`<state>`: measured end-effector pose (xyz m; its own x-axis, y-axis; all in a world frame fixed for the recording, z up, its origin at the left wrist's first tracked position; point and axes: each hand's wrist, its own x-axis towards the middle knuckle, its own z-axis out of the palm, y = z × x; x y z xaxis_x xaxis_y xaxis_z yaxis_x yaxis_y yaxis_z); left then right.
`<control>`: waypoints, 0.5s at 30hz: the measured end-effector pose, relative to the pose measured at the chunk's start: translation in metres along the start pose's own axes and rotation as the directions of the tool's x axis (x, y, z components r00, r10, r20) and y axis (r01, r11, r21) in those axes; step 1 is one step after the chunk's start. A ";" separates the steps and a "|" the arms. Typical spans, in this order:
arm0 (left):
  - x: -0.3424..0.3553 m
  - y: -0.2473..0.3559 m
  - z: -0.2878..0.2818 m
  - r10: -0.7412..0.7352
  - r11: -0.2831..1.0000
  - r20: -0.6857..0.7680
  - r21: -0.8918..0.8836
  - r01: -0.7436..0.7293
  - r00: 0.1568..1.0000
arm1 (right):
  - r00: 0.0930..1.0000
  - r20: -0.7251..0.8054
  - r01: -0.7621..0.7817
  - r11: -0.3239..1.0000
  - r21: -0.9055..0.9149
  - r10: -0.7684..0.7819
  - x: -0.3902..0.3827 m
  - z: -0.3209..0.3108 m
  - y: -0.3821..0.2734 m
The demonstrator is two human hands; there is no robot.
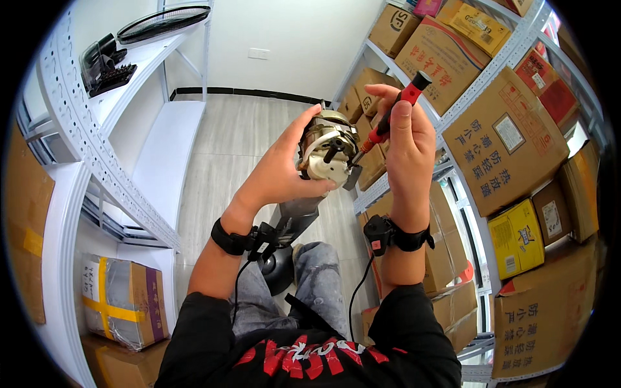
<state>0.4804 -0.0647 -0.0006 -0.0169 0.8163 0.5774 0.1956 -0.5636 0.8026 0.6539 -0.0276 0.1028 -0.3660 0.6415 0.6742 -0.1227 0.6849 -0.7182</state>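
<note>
One fan motor (328,150), white and metal, is sitting raised at chest height in my left hand (279,169), which is gripping it from the side. My right hand (406,139) is closing around one red-handled screwdriver (390,116), its tip touching the motor. Two black wrist straps (228,238) are showing, and cardboard boxes (501,139) are filling the shelves at right.

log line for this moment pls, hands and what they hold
left hand: grips fan motor | right hand: holds red screwdriver, tip at motor | setting: aisle between shelves of cardboard boxes
</note>
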 end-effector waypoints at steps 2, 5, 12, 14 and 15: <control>0.001 0.002 0.001 0.016 1.000 0.007 0.011 -0.016 1.000 | 0.999 0.008 0.047 0.998 -0.032 -0.047 0.003 -0.009 0.006; 0.001 0.003 0.005 0.021 1.000 0.011 0.014 -0.021 1.000 | 0.998 -0.045 0.046 0.997 0.056 -0.044 0.004 -0.017 0.008; -0.001 0.015 0.008 0.197 0.967 -0.043 0.173 -0.187 0.979 | 0.998 -0.053 0.038 0.981 0.192 -0.029 -0.005 -0.017 0.006; -0.001 0.026 0.009 0.299 0.926 -0.067 0.262 -0.272 0.952 | 0.996 -0.044 -0.056 0.941 0.333 0.075 -0.008 -0.009 -0.008; -0.001 0.032 0.012 0.351 0.890 -0.075 0.337 -0.307 0.933 | 0.997 -0.009 -0.065 0.915 0.398 0.075 -0.009 -0.011 -0.006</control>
<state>0.4987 -0.0818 0.0224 -0.0212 0.5549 0.8316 0.5096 -0.7097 0.4866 0.6680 -0.0338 0.1023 -0.3655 0.6942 0.6201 -0.4552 0.4477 -0.7696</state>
